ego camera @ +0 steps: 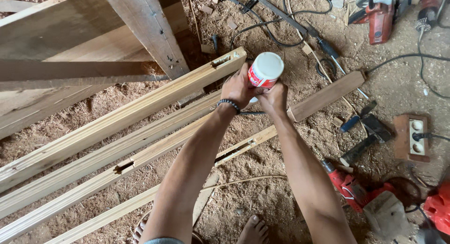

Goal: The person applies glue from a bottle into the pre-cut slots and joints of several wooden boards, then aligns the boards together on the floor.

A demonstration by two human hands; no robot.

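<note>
Bare toes point(254, 229) at bottom edge are closest to camera, standing on sawdust-covered dirt floor point(262, 197); both forearms reach up and away from there. Far left: dark weathered timber beams point(79, 70) stacked and crossed, off the work area. Next, four long pale planed wood rails point(117, 117) laid side by side on a diagonal, rectangular mortise slots point(124, 166) cut in them facing up, likely laid flat so the slots are reachable from above. Centre: left hand point(238, 88), beaded dark bracelet point(228, 104) on the wrist, fingers wrapped tight around the side of a white cylindrical plastic bottle with red label point(265, 70); right hand point(273, 97) closed on the same bottle from below, so both hands clamp it together, bottle tipped with its flat white base toward camera and its mouth end hidden under the hands, over the upper ends of the rails. Two-handed grip looks like squeezing or steadying; cannot tell if anything comes out. Right of hands: short brown wood board point(326, 96) lying on the ground, black cables point(281, 28), black-handled hammer point(360, 143), wooden block with white double socket point(412, 137) with a plug in it, red power drill point(349, 190) bottom right, another red power tool point(379, 14) top right, all dropped within arm's reach.
</note>
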